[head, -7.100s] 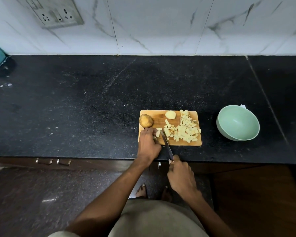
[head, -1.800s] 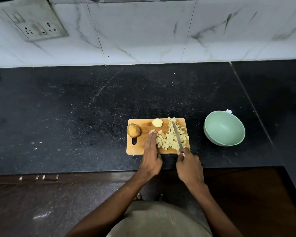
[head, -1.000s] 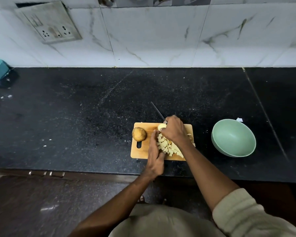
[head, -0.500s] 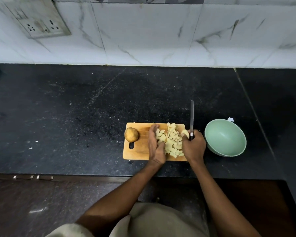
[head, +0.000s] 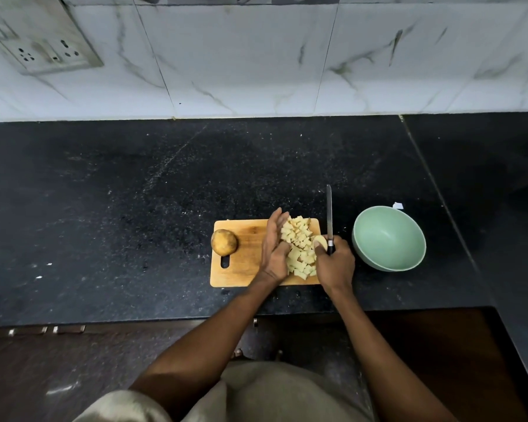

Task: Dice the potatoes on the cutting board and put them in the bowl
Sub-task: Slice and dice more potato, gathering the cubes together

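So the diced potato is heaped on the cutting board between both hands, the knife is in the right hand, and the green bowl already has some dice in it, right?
Not quite: the head view shows the green bowl holding nothing yet. The rest stands: diced potato heaped on the cutting board between the left hand and right hand, which grips the knife.

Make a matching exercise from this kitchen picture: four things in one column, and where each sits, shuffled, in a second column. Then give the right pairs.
Things
1. whole potato
2. diced potato
3. knife
4. bowl

Places
A. empty, on the counter right of the cutting board
B. held in the right hand, blade pointing at the wall
C. at the board's left edge, unpeeled
D. heaped between the left hand and the right hand

Pairs: 1-C, 2-D, 3-B, 4-A
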